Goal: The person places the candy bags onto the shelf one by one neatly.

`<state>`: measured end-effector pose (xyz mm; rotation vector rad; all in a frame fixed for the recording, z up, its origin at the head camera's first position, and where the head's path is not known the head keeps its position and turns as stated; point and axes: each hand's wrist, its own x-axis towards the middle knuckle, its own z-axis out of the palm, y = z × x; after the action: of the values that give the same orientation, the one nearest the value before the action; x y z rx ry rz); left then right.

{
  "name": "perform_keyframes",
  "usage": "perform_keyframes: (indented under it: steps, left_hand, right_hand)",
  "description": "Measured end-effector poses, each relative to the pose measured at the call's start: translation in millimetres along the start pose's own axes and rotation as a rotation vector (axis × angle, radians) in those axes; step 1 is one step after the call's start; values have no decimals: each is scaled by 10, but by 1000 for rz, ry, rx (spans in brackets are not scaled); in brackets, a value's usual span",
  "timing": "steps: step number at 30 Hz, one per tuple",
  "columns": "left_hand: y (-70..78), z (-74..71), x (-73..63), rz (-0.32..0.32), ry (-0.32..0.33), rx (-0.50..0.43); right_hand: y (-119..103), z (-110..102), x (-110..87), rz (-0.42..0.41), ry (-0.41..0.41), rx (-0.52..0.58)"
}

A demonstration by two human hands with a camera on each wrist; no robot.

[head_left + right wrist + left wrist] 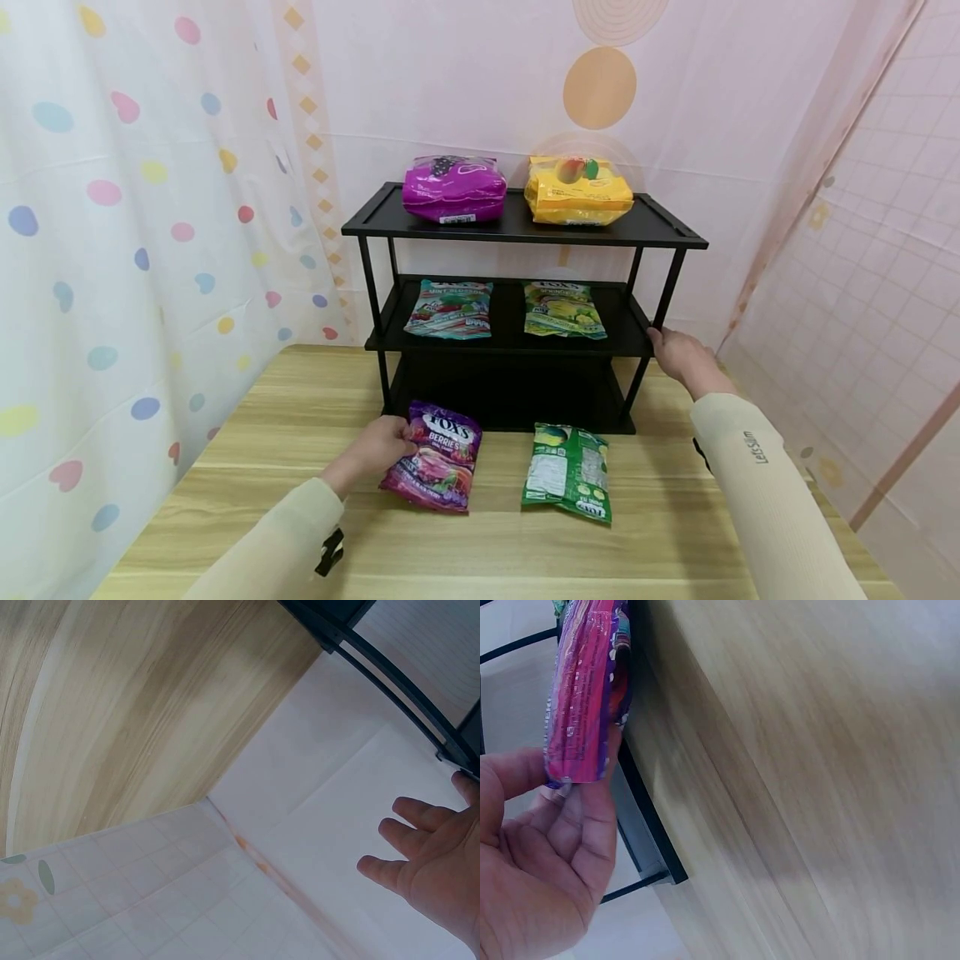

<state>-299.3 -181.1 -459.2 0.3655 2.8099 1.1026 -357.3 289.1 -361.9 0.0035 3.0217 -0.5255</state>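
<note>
My left hand (377,450) pinches the left edge of a purple Fox's Berries candy bag (442,458) in front of the black three-tier rack (517,352). In the left wrist view, the thumb and fingers of the left hand (547,847) grip the end of that candy bag (585,697). At the rack's right side, my right hand (686,360) touches the end of the middle shelf by the front post. The right wrist view shows several fingers of the right hand (435,847) extended and spread, one fingertip against the rack. A green candy bag (567,472) lies back side up on the table.
Purple (454,190) and yellow (577,192) candy bags sit on the top shelf. On the middle shelf lie a teal mint candy bag (452,309) and a yellow-green candy bag (562,310). The wooden table (285,417) meets patterned curtains at the back and sides.
</note>
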Motion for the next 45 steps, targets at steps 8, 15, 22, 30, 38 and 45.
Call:
perform_keyframes:
  steps: [8,15,22,30,38,45]
  left_hand:
    - [-17,-45,32,38,-28,-54]
    - [-33,-60,62,70,-57,-152]
    - [-10,-31,82,71,-47,-309]
    - [19,20,146,11,26,-357]
    - [-62,87,227,-30,40,-320]
    - [-88,101,210,-14,129,-114]
  right_hand:
    - [-3,1,-2,-7,5,5]
    - [-5,-3,-9,1,-8,8]
    - [4,2,-11,-3,-3,8]
    - [12,16,9,2,2,25]
    - [20,31,25,5,2,31]
    - [26,21,22,4,3,30]
